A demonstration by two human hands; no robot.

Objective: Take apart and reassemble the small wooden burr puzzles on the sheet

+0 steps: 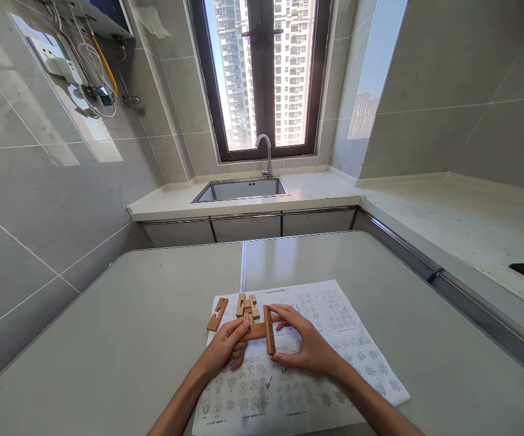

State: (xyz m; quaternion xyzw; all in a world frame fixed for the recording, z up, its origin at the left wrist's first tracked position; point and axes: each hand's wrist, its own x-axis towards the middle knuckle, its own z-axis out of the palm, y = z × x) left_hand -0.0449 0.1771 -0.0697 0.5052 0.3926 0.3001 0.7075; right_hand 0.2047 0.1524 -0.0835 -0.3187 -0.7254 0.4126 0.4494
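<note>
Right above the printed sheet (310,390), the flat wooden piece (256,331) and the wooden bar (268,330) met in a T between the hands, the curled left hand (226,346) pinching the piece, the right hand (305,343), thumb and fingers spread, gripping the bar's two ends!

The narrow brown wooden bar (269,330) looks smooth with a faint sheen; the white printed paper sheet (298,393), matt; the wide pale-grey tabletop (130,339), smooth and glossy.
</note>
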